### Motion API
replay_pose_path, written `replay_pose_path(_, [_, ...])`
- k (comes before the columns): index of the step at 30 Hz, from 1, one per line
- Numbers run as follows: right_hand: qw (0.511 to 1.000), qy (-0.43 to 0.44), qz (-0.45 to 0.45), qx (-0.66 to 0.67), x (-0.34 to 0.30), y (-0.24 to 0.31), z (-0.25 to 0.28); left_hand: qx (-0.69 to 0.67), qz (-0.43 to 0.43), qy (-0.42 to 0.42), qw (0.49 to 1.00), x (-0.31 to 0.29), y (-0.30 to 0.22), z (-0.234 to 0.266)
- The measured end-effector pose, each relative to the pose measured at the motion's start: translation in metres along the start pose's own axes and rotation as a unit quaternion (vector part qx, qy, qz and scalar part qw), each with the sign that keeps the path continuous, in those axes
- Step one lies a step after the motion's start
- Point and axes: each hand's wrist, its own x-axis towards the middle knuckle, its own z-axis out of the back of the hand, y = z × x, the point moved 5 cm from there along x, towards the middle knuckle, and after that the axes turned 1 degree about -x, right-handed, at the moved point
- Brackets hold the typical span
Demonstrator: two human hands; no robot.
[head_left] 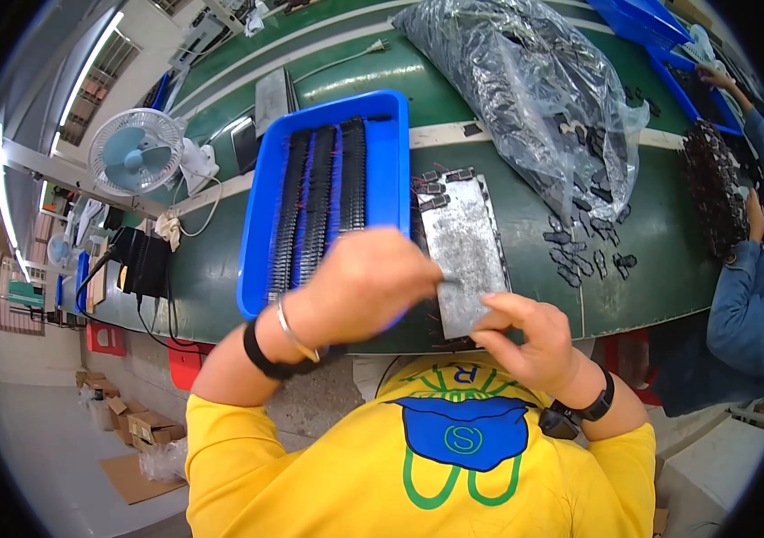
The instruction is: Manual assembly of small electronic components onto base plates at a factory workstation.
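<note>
Over the mottled, oblong metal plate [464, 247], our left hand [359, 280] blurs, grip unclear, while our right hand [536, 342] gapes narrowly.

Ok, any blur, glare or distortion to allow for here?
Head view: left hand motion-blurred, right hand sharper; head view: bright glare on the plastic bag; head view: front edge of the green table curves, picture corners black.

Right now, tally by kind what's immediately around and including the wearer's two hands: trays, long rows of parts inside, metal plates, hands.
Blue tray: 1
Long rows of black parts in it: 3
Silver metal plate: 1
Bare hands, left hand and right hand: 2
Total: 7
</note>
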Motion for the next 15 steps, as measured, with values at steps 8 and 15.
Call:
replay_pose_path(8, [0.991, -0.065, -0.119, 0.005, -0.028, -0.023, 0.039, -0.08, 0.156, -0.025, 0.984, 0.017, 0.076, 0.019])
replay_pose_path(15, [0.997, 0.023, -0.072, -0.031, 0.015, -0.005, 0.019, -0.121, -0.029, 0.064, 0.99, 0.022, 0.003, -0.023])
